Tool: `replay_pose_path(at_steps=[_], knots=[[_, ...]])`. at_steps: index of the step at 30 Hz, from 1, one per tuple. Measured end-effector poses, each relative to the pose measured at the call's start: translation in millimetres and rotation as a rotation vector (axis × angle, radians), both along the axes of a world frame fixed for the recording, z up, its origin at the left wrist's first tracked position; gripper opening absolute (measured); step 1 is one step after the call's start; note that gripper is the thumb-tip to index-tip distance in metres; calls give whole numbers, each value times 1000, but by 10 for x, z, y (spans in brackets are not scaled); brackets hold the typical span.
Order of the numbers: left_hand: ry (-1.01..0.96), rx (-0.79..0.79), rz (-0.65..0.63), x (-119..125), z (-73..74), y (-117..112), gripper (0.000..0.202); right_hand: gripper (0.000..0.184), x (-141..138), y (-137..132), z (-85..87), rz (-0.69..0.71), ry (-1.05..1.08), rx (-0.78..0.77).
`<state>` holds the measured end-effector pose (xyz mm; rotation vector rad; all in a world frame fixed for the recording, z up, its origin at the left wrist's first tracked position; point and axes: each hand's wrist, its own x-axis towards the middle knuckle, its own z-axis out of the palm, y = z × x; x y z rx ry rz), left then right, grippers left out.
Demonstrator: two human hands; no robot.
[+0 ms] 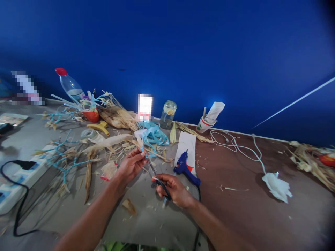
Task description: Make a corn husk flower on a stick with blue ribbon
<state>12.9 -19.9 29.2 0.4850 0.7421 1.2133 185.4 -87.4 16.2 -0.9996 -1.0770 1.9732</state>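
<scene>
My left hand [133,164] pinches a pale dried husk piece [139,141] whose lower end is wrapped in light blue. In my right hand [172,191] is a pair of scissors [151,166] with dark handles, the fingers closed around them. The blades point up and left and reach the wrapped end by my left fingertips. Whether they touch it, I cannot tell. Just behind lies a loose heap of light blue ribbon [153,134]. A blue glue gun [185,167] rests on a white card [187,142] to the right of my hands.
Blue-wrapped twigs [65,167] and a white power strip [28,177] lie left. Behind them are dried husks [119,113], a yellow tool [98,128], a red-capped bottle [70,85] and a glass jar [168,114]. A paper cup [205,123] and white cable [243,148] lie right.
</scene>
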Motion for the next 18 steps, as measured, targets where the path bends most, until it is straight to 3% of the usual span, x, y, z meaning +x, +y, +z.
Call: replay_pose_path(at_steps=[7,18], knots=[[21,0,11,16,-10,-11,18,44,10,7,19,27,-31,10],[23,48,29,39,-7,-32,20,40,-7,-34,-62,34,93,-29]])
